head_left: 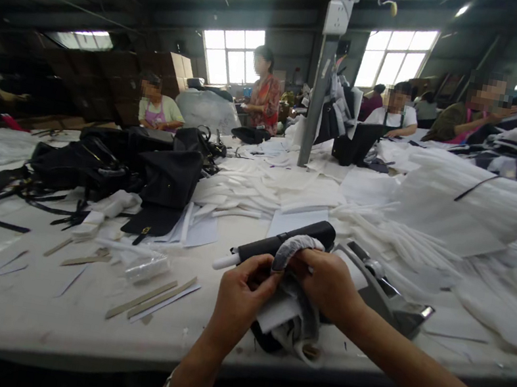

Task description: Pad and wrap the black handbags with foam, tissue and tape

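Near the table's front edge, my left hand [245,298] pinches one end of a curved bag handle [296,247] wrapped in whitish-grey material. My right hand [325,282] grips the handle's other end, its fingers partly hidden behind the arch. Below both hands hangs a bundle of white and grey wrapping [298,324] with black material at its underside. Just behind the handle lies a black rolled piece [275,240], and a white foam rod [226,261] sticks out of its left end. Beside my right hand stands a grey tape dispenser [384,292].
Black bags with straps [143,166] are piled at the left. Grey-brown strips [152,301] and crumpled clear plastic [148,267] lie left of my hands. White foam sheets [476,205] are heaped at right. A metal post [314,103] rises mid-table; several people work beyond.
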